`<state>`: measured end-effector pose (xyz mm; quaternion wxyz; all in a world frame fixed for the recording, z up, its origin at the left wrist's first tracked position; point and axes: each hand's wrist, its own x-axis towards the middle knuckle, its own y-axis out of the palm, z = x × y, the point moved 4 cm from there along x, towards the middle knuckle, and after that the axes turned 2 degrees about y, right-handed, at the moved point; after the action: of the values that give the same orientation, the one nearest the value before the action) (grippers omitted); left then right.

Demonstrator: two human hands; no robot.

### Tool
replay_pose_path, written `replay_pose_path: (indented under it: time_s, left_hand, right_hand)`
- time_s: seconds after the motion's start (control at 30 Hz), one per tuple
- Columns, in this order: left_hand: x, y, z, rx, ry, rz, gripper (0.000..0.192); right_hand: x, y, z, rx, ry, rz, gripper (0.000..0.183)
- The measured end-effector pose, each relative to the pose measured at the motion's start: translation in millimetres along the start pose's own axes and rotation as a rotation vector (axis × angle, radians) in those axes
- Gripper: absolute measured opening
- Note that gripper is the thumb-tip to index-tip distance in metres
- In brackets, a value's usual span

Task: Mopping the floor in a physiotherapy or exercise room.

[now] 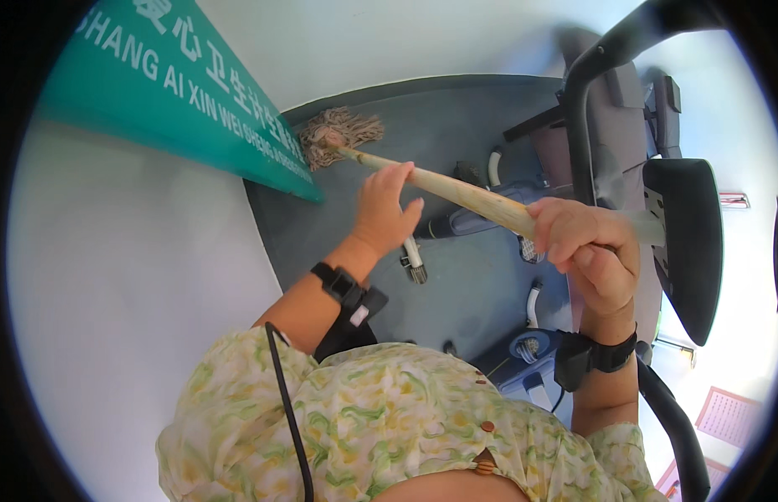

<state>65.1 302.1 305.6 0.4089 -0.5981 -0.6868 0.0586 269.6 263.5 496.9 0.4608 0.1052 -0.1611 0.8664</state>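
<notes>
A string mop with a wooden handle (470, 196) slants across the view. Its grey-beige mop head (345, 132) rests on the floor in the corner, near the foot of a green sign board. My right hand (586, 251) is wrapped around the upper part of the handle. Lower down, the fingers of my left hand (385, 207) lie over the handle in a loose hold, the thumb standing apart from it. Part of the shaft is hidden under each hand.
The green sign board (238, 119), bearing white writing, leans along the left wall (144, 245). Exercise machines with pedals (528, 348) and black curved handlebars (577, 125) stand close on the right, over the grey floor (470, 282). Papers (728, 414) hang at far right.
</notes>
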Motion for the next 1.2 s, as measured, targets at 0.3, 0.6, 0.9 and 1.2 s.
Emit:
replay_pose_path:
  time_s: [0.3,0.6,0.9,1.2]
  left_hand:
    - [48,32,8,-0.198,-0.011,0.085,0.024]
    - [113,141,64,-0.327,0.085,0.03,0.019]
    - [17,153,53,-0.492,-0.2,0.733,0.08]
    - [40,126,58,-0.38,-0.179,0.38,0.089]
  right_hand:
    - [31,7,21,-0.097,-0.074,0.01,0.018]
    - [74,13,-62,-0.415,0.094,-0.187,0.009]
    - [79,-61,-233,-0.726,0.551,-0.322,0.017]
    - [84,-9,-181,-0.339,0.381,-0.457,0.018]
